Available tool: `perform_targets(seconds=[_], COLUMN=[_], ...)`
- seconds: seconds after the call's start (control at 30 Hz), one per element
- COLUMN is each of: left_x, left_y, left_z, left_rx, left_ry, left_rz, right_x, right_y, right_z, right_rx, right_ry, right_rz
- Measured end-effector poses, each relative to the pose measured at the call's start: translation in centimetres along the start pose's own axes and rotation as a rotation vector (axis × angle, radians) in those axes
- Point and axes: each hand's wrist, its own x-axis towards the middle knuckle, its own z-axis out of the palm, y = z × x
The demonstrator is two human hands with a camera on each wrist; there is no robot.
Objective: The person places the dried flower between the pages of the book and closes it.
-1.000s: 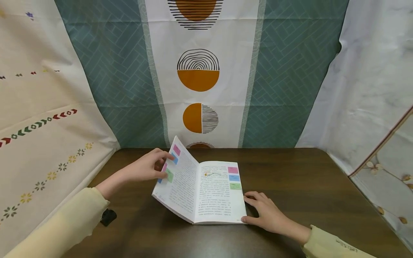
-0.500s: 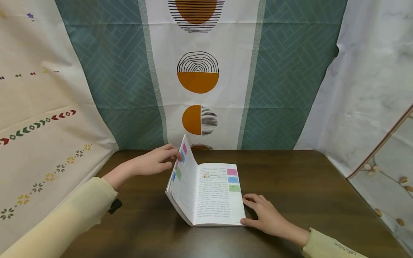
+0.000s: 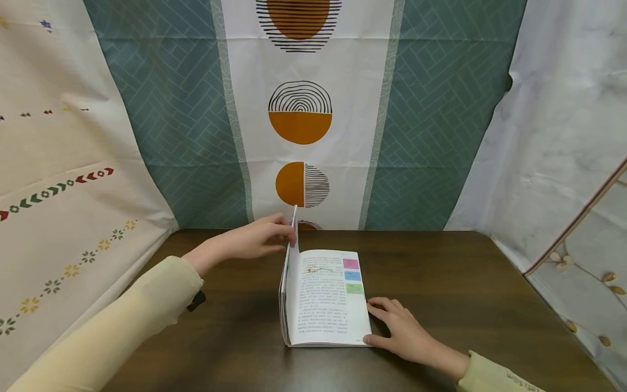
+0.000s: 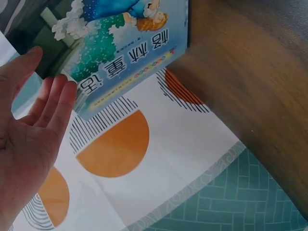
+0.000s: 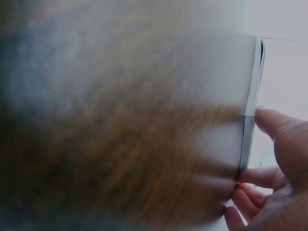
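Observation:
An open book (image 3: 328, 305) lies on the table, its right half flat with printed text and pink, blue and green boxes. The left half stands almost upright, edge-on to the head view. My left hand (image 3: 254, 238) holds that raised half near its top outer edge. In the left wrist view, its fingertips meet the edge of the illustrated cover (image 4: 139, 53), which bears large Chinese characters. My right hand (image 3: 404, 332) rests at the book's lower right, thumb by the corner and fingertips against the edge; the right wrist view shows them at the book's side (image 5: 250, 96).
The dark wooden table (image 3: 441, 277) spreads around the book. Behind it hangs a green and white cloth (image 3: 303, 179) with orange half-circles. Patterned cloths line the left (image 3: 63, 136) and right (image 3: 553, 136) sides. A small black object (image 3: 197, 300) shows at the left sleeve.
My left hand has moved right, swinging the book's left half up from a low slant to nearly upright. The right hand has stayed at the right edge.

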Motion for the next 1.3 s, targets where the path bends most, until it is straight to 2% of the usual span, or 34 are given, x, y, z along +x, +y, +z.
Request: perform_targets(seconds=[0.23,0.4,0.53,0.7,0.83,1.07,1.3], left_x=[1.7,2.9,3.9,5.0,6.0,7.9,9.5], left_y=[0.1,0.1,0.1,0.3,0.5,0.8,1.4], left_z=[0.7,1.2,1.6,2.0,2.5,3.5,4.9], left_rx=[-0.023,-0.015,0.005,0.003,-0.006,-0.015,-0.024], left_ry=[-0.011,-0.054,-0.076,-0.096,-0.139,-0.19,-0.24], left_rz=[0.078,0.143,0.168,0.157,0.146,0.189,0.193], right_x=[-0.1,-0.1,-0.1,-0.1,-0.1,-0.2,-0.4], right_y=[-0.1,0.0,-0.1,-0.1,-0.2,-0.2,-0.3], right_z=[0.0,0.1,0.2,0.2,0.2,0.1,0.1], right_rx=[-0.011,-0.008,-0.001,0.009,0.01,0.01,0.055], right_ry=[0.001,0.001,0.0,0.001,0.005,0.013,0.003], right_rz=[-0.004,-0.006,-0.002,-0.004,-0.01,-0.018,-0.013])
